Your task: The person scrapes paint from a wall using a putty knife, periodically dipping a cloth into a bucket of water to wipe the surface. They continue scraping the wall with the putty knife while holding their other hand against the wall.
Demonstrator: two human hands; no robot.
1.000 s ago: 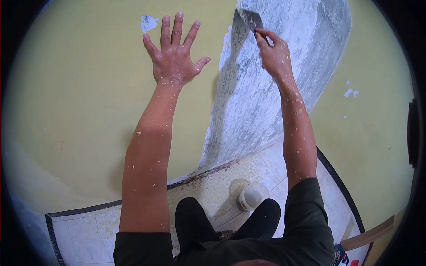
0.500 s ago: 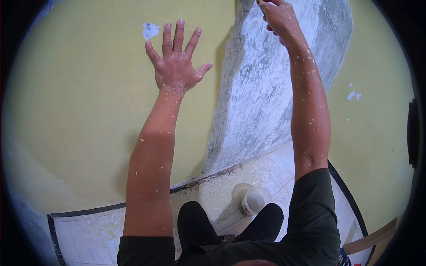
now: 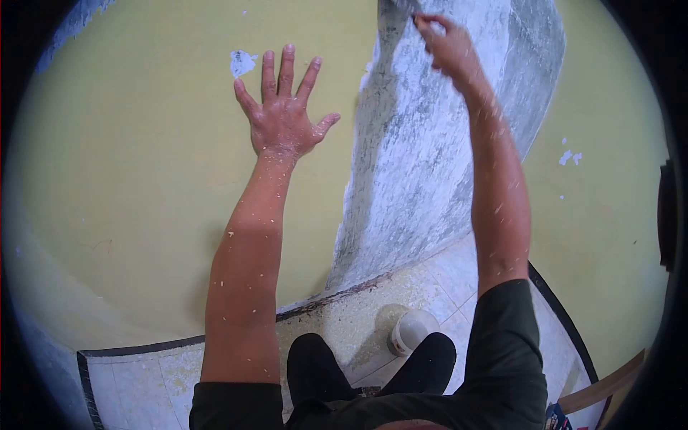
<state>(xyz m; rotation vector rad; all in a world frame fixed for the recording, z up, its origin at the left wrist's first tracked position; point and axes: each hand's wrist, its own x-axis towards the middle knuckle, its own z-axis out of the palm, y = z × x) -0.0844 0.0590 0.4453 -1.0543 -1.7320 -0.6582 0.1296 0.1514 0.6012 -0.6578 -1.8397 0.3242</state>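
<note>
My left hand [image 3: 281, 123] lies flat on the yellow-green painted wall [image 3: 165, 179], fingers spread, close to a small chipped white spot [image 3: 242, 63]. At the top of the view my right hand [image 3: 453, 54], somewhat blurred, is closed around the handle of a scraper [image 3: 404, 7]. Its grey blade is partly cut off by the frame edge and sits over the left border of the stripped white-and-grey patch [image 3: 412, 158]. Pale paint flakes speckle both forearms.
Below, a white bucket [image 3: 414, 331] stands on the tiled floor beside my knee. Paint flakes litter the tiles [image 3: 337, 322] along the wall's dark base edge. A wooden piece [image 3: 602, 383] is at lower right, and more chipped spots [image 3: 567, 158] mark the wall at right.
My right hand has shifted slightly downward, and more of the scraper shows. The whole view has tilted a little; my left hand keeps its place on the wall.
</note>
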